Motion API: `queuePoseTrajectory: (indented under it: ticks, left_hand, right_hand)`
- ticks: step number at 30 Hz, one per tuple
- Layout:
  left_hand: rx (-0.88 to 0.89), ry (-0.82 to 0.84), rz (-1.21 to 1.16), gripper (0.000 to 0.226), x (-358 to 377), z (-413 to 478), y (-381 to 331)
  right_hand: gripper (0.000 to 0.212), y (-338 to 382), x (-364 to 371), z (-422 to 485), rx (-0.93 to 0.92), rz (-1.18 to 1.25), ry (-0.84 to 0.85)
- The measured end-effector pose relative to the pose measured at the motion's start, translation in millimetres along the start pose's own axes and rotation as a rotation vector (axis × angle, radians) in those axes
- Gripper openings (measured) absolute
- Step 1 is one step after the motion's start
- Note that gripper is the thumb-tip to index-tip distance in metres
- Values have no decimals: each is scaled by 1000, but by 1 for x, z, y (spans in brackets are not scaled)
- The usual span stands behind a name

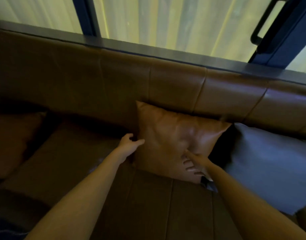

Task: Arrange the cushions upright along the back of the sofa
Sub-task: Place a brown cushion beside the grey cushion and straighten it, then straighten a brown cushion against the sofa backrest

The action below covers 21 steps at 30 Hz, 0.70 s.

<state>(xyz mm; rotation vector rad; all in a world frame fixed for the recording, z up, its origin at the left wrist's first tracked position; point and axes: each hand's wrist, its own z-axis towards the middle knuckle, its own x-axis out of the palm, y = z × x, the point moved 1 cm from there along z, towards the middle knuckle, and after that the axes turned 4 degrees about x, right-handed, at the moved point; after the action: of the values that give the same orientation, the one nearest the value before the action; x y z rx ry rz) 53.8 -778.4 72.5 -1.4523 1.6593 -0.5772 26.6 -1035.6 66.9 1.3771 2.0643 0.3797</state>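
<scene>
A tan leather cushion (167, 134) leans upright against the back of the brown leather sofa (90, 84). My left hand (129, 143) grips its left edge, thumb on the front. My right hand (195, 164) presses flat on its lower right front, fingers spread. To its right a blue-grey cushion (268, 163) leans against the sofa back, touching the tan one at the bottom corner. At the far left a dark brown cushion (12, 141) stands in the shadow.
A dark window ledge (148, 49) runs behind the sofa back, with pale curtains behind glass. A black door handle (263, 26) is at the top right. The seat (148, 205) in front of the cushions is bare leather.
</scene>
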Motion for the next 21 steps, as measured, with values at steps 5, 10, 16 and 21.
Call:
queuePoseTrajectory:
  ticks: [5,10,16,21]
  left_hand:
    - [6,-74,-38,51,-65,-17,13]
    - [50,-78,-31,46,-140,-27,25]
    - [82,-85,8,48,-248,-29,55]
    - [81,-53,69,47,-331,-33,90]
  right_hand:
    - [72,42,46,-26,-72,-44,62]
    - [71,78,115,-51,-147,-46,99]
    - [64,104,219,-77,-134,0,137]
    - [66,114,313,-87,-105,-5,120]
